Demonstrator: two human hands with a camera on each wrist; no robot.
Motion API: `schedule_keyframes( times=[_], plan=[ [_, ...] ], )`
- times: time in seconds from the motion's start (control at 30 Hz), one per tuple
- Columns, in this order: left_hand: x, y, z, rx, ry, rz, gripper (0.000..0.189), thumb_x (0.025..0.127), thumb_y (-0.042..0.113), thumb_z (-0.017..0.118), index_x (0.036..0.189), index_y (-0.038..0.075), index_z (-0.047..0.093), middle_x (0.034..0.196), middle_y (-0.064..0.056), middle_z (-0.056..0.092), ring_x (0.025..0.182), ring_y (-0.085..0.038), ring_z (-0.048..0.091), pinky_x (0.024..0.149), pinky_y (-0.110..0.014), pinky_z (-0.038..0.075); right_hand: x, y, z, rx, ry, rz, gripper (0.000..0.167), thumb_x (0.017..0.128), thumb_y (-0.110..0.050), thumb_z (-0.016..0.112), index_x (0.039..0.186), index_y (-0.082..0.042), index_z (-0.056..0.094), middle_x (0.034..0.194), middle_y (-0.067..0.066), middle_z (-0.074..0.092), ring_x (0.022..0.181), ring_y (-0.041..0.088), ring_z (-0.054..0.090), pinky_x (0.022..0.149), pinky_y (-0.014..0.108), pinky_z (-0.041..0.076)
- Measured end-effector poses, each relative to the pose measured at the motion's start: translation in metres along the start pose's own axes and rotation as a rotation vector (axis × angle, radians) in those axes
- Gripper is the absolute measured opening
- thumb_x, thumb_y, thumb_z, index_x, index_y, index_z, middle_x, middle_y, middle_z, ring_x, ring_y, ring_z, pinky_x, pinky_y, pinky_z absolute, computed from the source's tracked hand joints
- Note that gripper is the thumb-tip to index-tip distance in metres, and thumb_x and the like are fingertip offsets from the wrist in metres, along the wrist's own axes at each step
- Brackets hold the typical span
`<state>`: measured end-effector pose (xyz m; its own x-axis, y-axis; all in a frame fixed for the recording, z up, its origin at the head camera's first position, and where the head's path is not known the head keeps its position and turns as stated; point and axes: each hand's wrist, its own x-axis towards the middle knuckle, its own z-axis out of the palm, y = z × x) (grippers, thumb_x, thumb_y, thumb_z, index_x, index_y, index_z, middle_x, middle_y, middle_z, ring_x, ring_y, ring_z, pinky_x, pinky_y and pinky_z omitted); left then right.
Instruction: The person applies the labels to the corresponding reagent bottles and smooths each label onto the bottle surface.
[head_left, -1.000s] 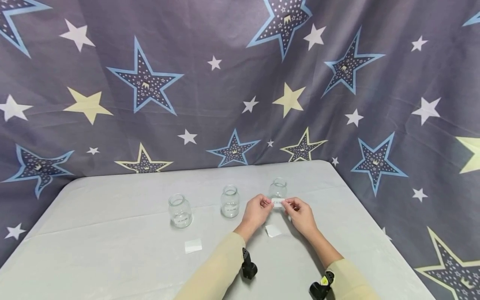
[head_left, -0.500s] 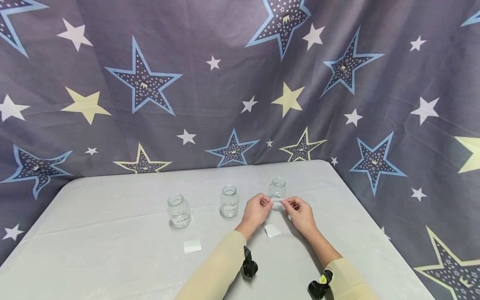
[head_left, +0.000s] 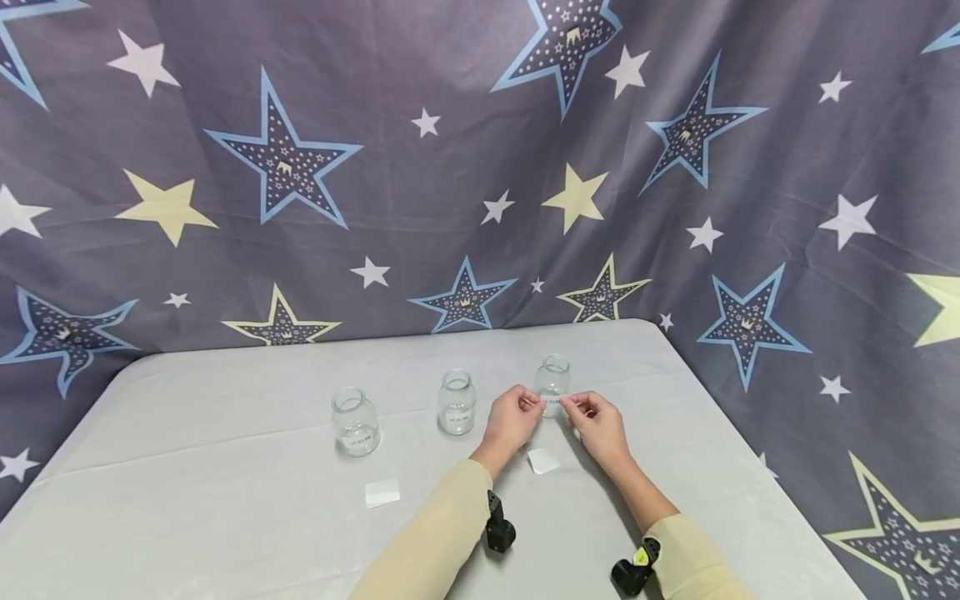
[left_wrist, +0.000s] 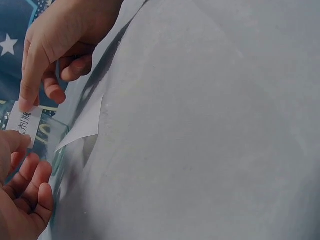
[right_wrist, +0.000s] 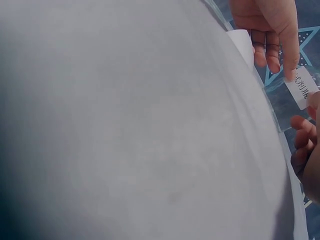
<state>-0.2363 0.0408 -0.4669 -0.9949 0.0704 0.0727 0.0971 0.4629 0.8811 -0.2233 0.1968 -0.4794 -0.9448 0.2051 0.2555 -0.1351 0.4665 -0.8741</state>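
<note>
In the head view, my left hand [head_left: 514,423] and right hand [head_left: 602,429] pinch opposite ends of a small white label [head_left: 552,401] with black printed characters. The label sits level across the lower front of the right-hand glass jar [head_left: 553,373], which stands upright and lidless. From the left wrist view, a thumb tip of each hand lies on the label [left_wrist: 26,122], with the clear glass [left_wrist: 55,131] right behind it. The right wrist view has the same label [right_wrist: 302,87], partly covered by both thumbs. Below the hands lies a white paper piece [head_left: 542,461].
Two more lidless glass jars stand to the left, a middle one [head_left: 457,403] and a left one [head_left: 356,423], each bearing a printed label low on its front. Another white paper piece [head_left: 382,492] lies on the pale tablecloth [head_left: 187,483]. A star-patterned curtain [head_left: 420,192] hangs behind.
Both hands have edged slightly forward with the label, which now overlaps the jar's lower front more. The jars and paper pieces stay in place; the head view has shifted a little.
</note>
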Motion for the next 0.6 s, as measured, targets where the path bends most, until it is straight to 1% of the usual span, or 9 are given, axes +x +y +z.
schedule_keyframes(
  times=[0.17, 0.23, 0.3, 0.37, 0.43, 0.5, 0.6],
  plan=[
    [0.0007, -0.0031, 0.0001, -0.017, 0.023, -0.003, 0.012, 0.084, 0.023, 0.067, 0.087, 0.011, 0.064, 0.075, 0.002, 0.06, 0.065, -0.007, 0.05, 0.058, -0.02, 0.042, 0.0001, 0.0014, -0.0009, -0.001, 0.04, 0.006, 0.018, 0.081, -0.021, 0.073, 0.084, -0.004, 0.068, 0.064, 0.002, 0.06, 0.053, 0.002, 0.047, 0.047, 0.017, 0.037],
    [0.0014, -0.0046, 0.0, -0.028, 0.037, 0.011, 0.014, 0.084, 0.022, 0.068, 0.088, 0.009, 0.063, 0.077, 0.0, 0.061, 0.067, -0.008, 0.053, 0.06, -0.021, 0.044, -0.0001, 0.0023, -0.0018, 0.001, 0.039, -0.003, 0.019, 0.081, -0.02, 0.073, 0.086, -0.003, 0.067, 0.066, 0.002, 0.059, 0.053, 0.002, 0.047, 0.047, 0.017, 0.038],
    [0.0026, -0.0054, -0.0002, -0.043, 0.048, 0.017, 0.017, 0.083, 0.021, 0.069, 0.091, 0.007, 0.062, 0.083, -0.004, 0.063, 0.073, -0.011, 0.057, 0.065, -0.023, 0.047, -0.0002, 0.0018, -0.0026, 0.012, 0.026, -0.009, 0.021, 0.081, -0.019, 0.073, 0.092, -0.003, 0.066, 0.07, 0.004, 0.06, 0.054, 0.002, 0.046, 0.046, 0.018, 0.039],
    [0.0037, -0.0055, -0.0009, -0.066, 0.055, 0.018, 0.022, 0.083, 0.02, 0.069, 0.098, 0.005, 0.061, 0.093, -0.008, 0.065, 0.08, -0.015, 0.061, 0.071, -0.026, 0.05, 0.0004, 0.0016, -0.0028, 0.017, 0.007, -0.008, 0.026, 0.081, -0.018, 0.073, 0.1, -0.003, 0.064, 0.075, 0.007, 0.061, 0.056, 0.003, 0.048, 0.046, 0.017, 0.04],
    [0.005, -0.0055, -0.0016, -0.086, 0.049, 0.015, 0.028, 0.083, 0.02, 0.069, 0.105, 0.004, 0.06, 0.103, -0.012, 0.065, 0.088, -0.019, 0.063, 0.077, -0.03, 0.052, 0.0008, 0.0004, -0.0028, 0.026, -0.011, -0.001, 0.032, 0.08, -0.017, 0.073, 0.107, -0.003, 0.062, 0.083, 0.011, 0.062, 0.061, 0.006, 0.052, 0.05, 0.017, 0.042],
    [0.0057, -0.0046, -0.0022, -0.099, 0.036, 0.003, 0.034, 0.085, 0.02, 0.068, 0.112, 0.004, 0.058, 0.113, -0.013, 0.063, 0.097, -0.023, 0.063, 0.082, -0.033, 0.052, 0.002, 0.0, -0.002, 0.026, -0.023, 0.004, 0.039, 0.08, -0.017, 0.074, 0.114, -0.004, 0.059, 0.092, 0.014, 0.064, 0.071, 0.011, 0.057, 0.059, 0.017, 0.044],
    [0.0058, -0.0034, -0.0027, -0.11, 0.015, 0.014, 0.04, 0.086, 0.019, 0.066, 0.122, 0.004, 0.055, 0.123, -0.015, 0.06, 0.108, -0.029, 0.061, 0.09, -0.036, 0.05, 0.0038, -0.0015, 0.0005, 0.039, -0.053, 0.003, 0.051, 0.079, -0.017, 0.075, 0.123, -0.004, 0.053, 0.109, 0.018, 0.063, 0.089, 0.025, 0.062, 0.075, 0.026, 0.049]
  ],
)
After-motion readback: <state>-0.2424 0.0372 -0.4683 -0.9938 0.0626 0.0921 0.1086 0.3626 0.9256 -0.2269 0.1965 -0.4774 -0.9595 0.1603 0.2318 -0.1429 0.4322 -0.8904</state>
